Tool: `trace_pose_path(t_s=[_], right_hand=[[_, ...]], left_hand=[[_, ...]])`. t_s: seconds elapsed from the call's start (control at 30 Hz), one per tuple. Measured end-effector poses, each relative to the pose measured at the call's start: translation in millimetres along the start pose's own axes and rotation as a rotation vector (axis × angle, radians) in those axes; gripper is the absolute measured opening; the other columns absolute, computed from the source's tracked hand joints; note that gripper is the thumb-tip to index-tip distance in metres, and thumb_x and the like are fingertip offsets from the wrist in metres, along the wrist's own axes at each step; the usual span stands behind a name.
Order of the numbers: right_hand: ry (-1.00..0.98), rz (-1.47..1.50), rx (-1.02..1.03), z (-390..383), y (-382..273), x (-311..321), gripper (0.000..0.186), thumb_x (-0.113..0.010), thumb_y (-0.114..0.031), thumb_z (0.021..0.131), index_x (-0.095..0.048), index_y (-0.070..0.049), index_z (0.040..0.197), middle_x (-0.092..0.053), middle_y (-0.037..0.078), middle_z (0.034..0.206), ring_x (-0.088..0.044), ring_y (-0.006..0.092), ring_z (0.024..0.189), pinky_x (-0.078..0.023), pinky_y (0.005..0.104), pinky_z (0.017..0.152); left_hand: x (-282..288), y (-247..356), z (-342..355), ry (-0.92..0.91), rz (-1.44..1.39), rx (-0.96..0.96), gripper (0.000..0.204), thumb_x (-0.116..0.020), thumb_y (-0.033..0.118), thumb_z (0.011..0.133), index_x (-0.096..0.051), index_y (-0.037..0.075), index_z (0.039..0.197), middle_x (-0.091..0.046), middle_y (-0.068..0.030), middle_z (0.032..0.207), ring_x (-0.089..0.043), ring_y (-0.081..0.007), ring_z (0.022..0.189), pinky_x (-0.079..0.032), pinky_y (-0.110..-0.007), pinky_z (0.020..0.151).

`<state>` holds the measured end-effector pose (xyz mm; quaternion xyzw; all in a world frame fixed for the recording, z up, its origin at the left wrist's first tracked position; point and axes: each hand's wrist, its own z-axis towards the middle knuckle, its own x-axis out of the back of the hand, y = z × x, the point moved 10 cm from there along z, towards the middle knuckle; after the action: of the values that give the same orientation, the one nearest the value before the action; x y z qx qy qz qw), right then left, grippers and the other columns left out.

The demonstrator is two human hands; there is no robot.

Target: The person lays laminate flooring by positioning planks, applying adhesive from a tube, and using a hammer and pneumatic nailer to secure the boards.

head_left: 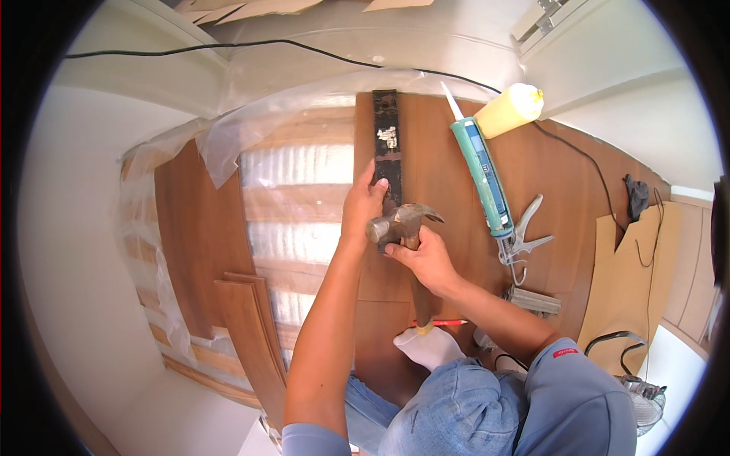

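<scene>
A long flat black metal bar [388,114], worn and scuffed with a pale patch, lies along the left edge of the wooden floor boards [437,163]. My left hand [361,213] holds the bar's left side, with the thumb on top. In my right hand [430,262] is a claw hammer [397,223], gripped high on its handle close to the head. The hammer head sits over the near part of the bar and hides some of it. I cannot tell whether the two touch. The hammer's handle points down toward my white-socked foot [430,346].
Left of the boards, wooden battens [293,201] alternate with silvery strips, beside loose planks [251,327] and clear plastic sheeting [228,156]. On the right lie a caulking gun [483,178], a yellow bottle [509,110], a grey block [534,300], a red pencil [449,323] and cardboard [620,285]. A black cable [327,52] crosses behind.
</scene>
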<state>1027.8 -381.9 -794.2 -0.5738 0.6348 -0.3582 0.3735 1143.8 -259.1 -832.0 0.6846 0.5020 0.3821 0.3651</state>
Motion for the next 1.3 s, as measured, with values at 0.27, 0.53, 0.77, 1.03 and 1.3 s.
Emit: trace_pose_path(t_s=[0.27, 0.53, 0.77, 1.03, 1.3], right_hand=[[-0.020, -0.379, -0.074, -30.2, -46.4, 48.3, 0.036, -0.079, -0.025, 0.088, -0.065, 0.004, 0.106, -0.070, 0.013, 0.089, -0.069, 0.0192, 0.085, -0.054, 0.0364, 0.075], [0.380, -0.692, 0.124, -109.1, -87.6, 245.4, 0.046, -0.077, -0.039, 0.091, -0.065, 0.001, 0.110, -0.068, 0.021, 0.081, -0.067, 0.0361, 0.064, -0.053, 0.0434, 0.061], [0.832, -0.875, -0.141, -180.6, 7.4, 481.5, 0.056, -0.076, -0.052, 0.088, -0.067, 0.002, 0.096, -0.070, 0.024, 0.084, -0.071, 0.0389, 0.081, -0.054, 0.0459, 0.073], [0.801, -1.087, -0.216, -244.7, 61.1, 601.5, 0.053, -0.070, -0.049, 0.095, -0.063, 0.003, 0.091, -0.063, 0.013, 0.065, -0.064, 0.0246, 0.049, -0.052, 0.0379, 0.047], [0.809, -1.506, 0.032, -193.3, -45.0, 622.3, 0.033, -0.057, -0.034, 0.102, -0.071, -0.007, 0.091, -0.072, 0.020, 0.090, -0.069, 0.0419, 0.083, -0.054, 0.0510, 0.072]], left_hand=[[15.5, 14.7, -10.2, 0.210, 0.290, -0.084, 0.048, -0.059, 0.021, 0.101, -0.055, 0.006, 0.146, -0.070, -0.0274, 0.118, -0.065, -0.0434, 0.111, -0.050, -0.044, 0.097], [12.7, -12.3, -23.5, 0.132, 0.140, 0.015, 0.050, -0.068, 0.018, 0.096, -0.051, -0.001, 0.139, -0.064, -0.0187, 0.130, -0.064, -0.0251, 0.117, -0.047, -0.036, 0.103], [4.6, -25.8, -61.2, 0.047, -0.059, 0.144, 0.053, -0.050, -0.010, 0.096, -0.043, -0.003, 0.147, -0.062, -0.0124, 0.134, -0.061, -0.0200, 0.115, -0.047, -0.032, 0.103], [5.3, -37.1, -80.4, -0.025, -0.236, 0.208, 0.060, -0.046, -0.009, 0.098, -0.037, 0.001, 0.156, -0.057, -0.0106, 0.141, -0.058, -0.0184, 0.122, -0.046, -0.034, 0.103], [3.3, -36.7, -89.2, 0.030, -0.296, 0.218, 0.059, -0.047, -0.007, 0.099, -0.039, 0.003, 0.156, -0.056, -0.0061, 0.140, -0.057, -0.0172, 0.121, -0.046, -0.033, 0.102]])
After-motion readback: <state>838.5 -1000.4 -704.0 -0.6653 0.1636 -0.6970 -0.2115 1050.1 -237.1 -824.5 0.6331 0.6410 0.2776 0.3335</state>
